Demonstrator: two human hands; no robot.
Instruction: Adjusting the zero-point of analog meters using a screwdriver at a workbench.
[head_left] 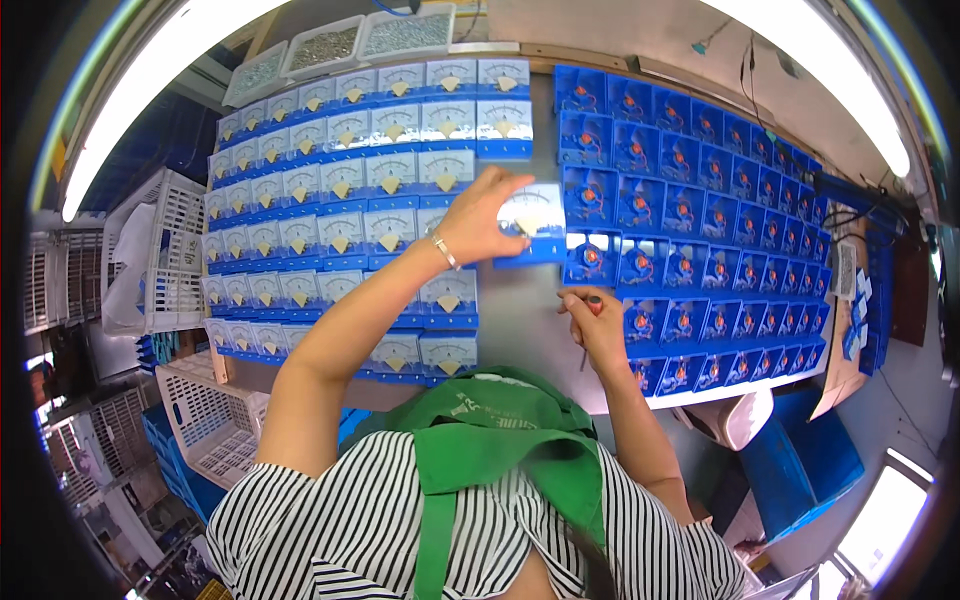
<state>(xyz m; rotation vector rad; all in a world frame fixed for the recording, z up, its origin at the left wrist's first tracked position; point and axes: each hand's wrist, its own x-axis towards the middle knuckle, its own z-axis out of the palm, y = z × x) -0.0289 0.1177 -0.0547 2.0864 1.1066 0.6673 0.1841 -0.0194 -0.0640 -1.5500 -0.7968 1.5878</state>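
My left hand [482, 218] grips an analog panel meter [534, 212] with a white dial face and a blue base, held above the strip of table between two groups of parts. Closed around a screwdriver [596, 304] with a red and dark handle, my right hand [600, 335] is just below and right of that meter; the thin shaft points toward me. To the left stand rows of similar meters [394, 176], their dials facing up. On the right, open blue housings [640, 202] with orange-red coils and wires inside are lined up in rows.
White trays of small metal parts [325, 48] stand at the far left. White plastic crates [178, 262] are left of the table. Dark cables [850, 208] lie at the right edge, and a blue bin [800, 465] is below it.
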